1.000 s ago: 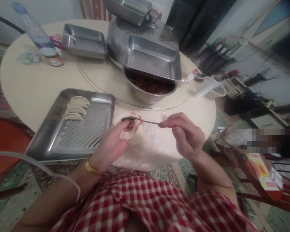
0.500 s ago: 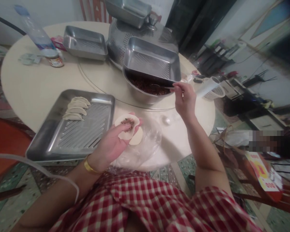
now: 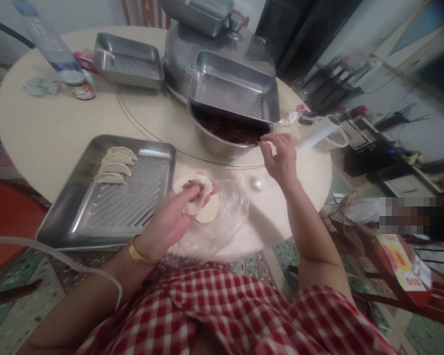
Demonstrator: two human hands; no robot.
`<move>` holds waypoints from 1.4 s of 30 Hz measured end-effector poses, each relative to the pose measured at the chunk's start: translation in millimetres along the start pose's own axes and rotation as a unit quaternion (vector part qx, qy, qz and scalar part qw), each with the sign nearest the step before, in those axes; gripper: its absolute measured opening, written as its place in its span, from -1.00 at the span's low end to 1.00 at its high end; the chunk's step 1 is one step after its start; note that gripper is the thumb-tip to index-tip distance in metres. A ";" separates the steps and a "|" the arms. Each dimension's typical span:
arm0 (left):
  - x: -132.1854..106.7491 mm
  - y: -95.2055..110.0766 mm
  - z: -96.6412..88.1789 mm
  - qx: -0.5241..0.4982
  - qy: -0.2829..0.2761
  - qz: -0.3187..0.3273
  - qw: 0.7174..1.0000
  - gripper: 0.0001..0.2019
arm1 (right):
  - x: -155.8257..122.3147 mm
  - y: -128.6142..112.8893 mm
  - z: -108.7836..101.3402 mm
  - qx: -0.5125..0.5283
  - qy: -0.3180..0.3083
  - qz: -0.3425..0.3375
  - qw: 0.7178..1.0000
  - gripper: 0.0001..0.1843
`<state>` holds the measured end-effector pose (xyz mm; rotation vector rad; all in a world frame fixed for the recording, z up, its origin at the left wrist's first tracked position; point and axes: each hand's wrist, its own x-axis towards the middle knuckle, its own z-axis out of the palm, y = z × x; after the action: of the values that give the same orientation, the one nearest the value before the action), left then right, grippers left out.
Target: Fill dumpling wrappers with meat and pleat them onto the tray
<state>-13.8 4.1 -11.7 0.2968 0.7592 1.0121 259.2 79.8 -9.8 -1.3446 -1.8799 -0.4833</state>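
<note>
My left hand (image 3: 168,219) is cupped around a round dumpling wrapper (image 3: 198,190) with a dab of brown filling in its middle, my thumb pressing on the filling. Under it, another wrapper (image 3: 210,213) lies on a clear plastic sheet (image 3: 229,217). My right hand (image 3: 280,159) hovers at the near rim of the steel bowl of dark minced filling (image 3: 229,132), fingers loosely apart. What looks like the end of a spoon handle (image 3: 261,143) rests at the rim by my fingertips. A steel tray (image 3: 133,202) to the left carries several folded dumplings (image 3: 114,167).
A second steel tray (image 3: 233,91) lies tilted on the filling bowl, a third (image 3: 128,61) farther back beside a colander (image 3: 187,52). A plastic bottle (image 3: 48,42) and a small jar (image 3: 82,91) stand at the far left. A white basket (image 3: 327,135) sits at the table's right edge.
My right hand carried the spoon from the wrapper to the filling bowl and has loosened its fingers at the rim. My left thumb has moved onto the filling.
</note>
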 end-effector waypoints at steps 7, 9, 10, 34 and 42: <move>-3.1 1.3 -2.8 -0.030 -0.004 -0.038 0.999 -0.74 | -15.8 -34.8 -29.8 0.052 0.065 -0.052 0.995 -0.85; -2.7 1.5 -5.2 -0.045 -0.022 -0.044 0.998 -0.73 | -22.8 -52.6 -34.7 0.087 0.064 -0.065 0.992 -0.87; -2.4 1.3 -5.7 -0.051 -0.027 -0.047 0.997 -0.74 | -26.9 -61.8 -35.4 0.104 0.054 -0.073 0.990 -0.87; -8.0 -12.5 -13.4 0.023 -0.101 -0.007 0.995 -0.90 | -36.5 -132.7 -9.6 0.210 -0.137 -0.144 0.957 -0.65; -6.2 -12.7 -15.0 -0.006 -0.092 0.019 0.996 -0.87 | -42.6 -130.6 -3.4 0.239 -0.113 -0.121 0.957 -0.64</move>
<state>-17.8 -9.5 -26.7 0.3895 0.5821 1.0104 147.0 1.8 -24.0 -0.8809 -2.1830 0.0203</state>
